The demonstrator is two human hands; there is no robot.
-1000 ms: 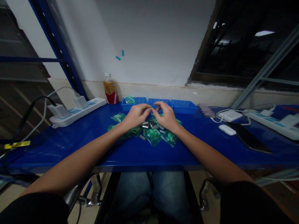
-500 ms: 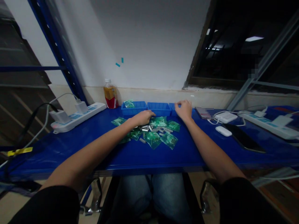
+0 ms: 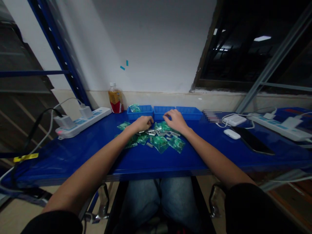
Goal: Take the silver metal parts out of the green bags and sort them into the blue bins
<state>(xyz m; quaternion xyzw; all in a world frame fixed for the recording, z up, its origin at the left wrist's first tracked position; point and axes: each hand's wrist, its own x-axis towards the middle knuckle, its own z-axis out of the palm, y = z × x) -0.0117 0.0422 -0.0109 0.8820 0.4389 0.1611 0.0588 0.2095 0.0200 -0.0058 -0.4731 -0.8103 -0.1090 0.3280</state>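
white wall (image 3: pixel 156 48), dark window (image 3: pixel 243 58) at right, blue rack upright (image 3: pixel 63 65) at left, blue worktable (image 3: pixel 73 152)

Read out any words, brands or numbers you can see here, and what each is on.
No text is legible anywhere.
Label on the bottle: red and yellow, print blurred.
Print on the green packets: too small.
Markings on the power strip: too small.
The yellow tag: nothing readable.

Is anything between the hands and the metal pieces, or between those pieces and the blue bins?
Nothing visible does. The left hand and right hand already sit at the metal pieces, which lie among green packets. The open-topped bins stand directly behind the pile.
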